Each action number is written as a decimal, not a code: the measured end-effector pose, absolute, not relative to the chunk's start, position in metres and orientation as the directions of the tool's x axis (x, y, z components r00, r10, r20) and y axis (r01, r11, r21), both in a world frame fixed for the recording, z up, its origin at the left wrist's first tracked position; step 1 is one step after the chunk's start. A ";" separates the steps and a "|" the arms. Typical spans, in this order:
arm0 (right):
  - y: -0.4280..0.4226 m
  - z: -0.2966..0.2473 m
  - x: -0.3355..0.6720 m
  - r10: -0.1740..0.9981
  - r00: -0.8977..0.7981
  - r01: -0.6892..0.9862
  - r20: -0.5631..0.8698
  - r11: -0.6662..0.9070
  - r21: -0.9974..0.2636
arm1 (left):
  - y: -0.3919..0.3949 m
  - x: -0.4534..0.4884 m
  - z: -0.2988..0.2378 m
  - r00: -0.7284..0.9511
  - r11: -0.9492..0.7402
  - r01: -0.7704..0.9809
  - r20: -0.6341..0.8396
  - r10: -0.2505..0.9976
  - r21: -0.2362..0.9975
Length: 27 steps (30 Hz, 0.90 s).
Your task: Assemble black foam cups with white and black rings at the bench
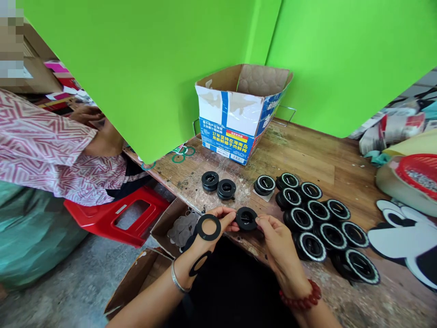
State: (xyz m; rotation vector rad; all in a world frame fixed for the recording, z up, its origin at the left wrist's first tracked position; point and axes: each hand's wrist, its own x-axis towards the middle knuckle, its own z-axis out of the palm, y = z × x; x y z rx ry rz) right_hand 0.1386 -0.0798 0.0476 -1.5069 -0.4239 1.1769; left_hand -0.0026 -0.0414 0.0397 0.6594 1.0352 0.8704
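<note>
Over the table's front edge, my left hand (223,218) and my right hand (275,230) pinch a black ring (246,218) from both sides. Something dark with a small pale mark shows through its hole. One flat black ring (209,227) lies against the back of my left hand, and another black ring (200,263) sits by that wrist, above a silver bangle (179,278). Beyond my fingers stand two small stacks of black rings (210,181). To the right are several stacks of black rings with glittery pale rims (298,218).
A cut-open cardboard box (232,109) stands at the back against green panels (153,68). White-and-black cartoon cutouts (399,237) and a red basket (419,168) are at right. Left below are an open box of pale discs (182,230), a red stool (112,216) and a seated person (51,150).
</note>
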 end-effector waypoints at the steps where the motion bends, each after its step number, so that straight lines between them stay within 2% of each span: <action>1: -0.080 0.047 0.139 0.790 0.437 -0.312 -0.430 -0.314 -0.896 | -0.041 -0.003 0.039 0.244 0.508 -0.296 -0.450 0.859 0.809; 18: -0.081 0.036 0.140 0.797 0.457 -0.249 -0.395 -0.312 -0.917 | -0.041 -0.002 0.037 0.232 0.497 -0.260 -0.447 0.864 0.828; 24: -0.082 0.034 0.140 0.811 0.480 -0.146 -0.335 -0.302 -0.942 | -0.039 -0.002 0.027 0.237 0.433 -0.207 -0.384 0.892 0.877; 27: -0.083 0.035 0.141 0.822 0.490 -0.045 -0.291 -0.309 -0.950 | -0.038 -0.001 0.025 0.252 0.415 -0.182 -0.366 0.896 0.891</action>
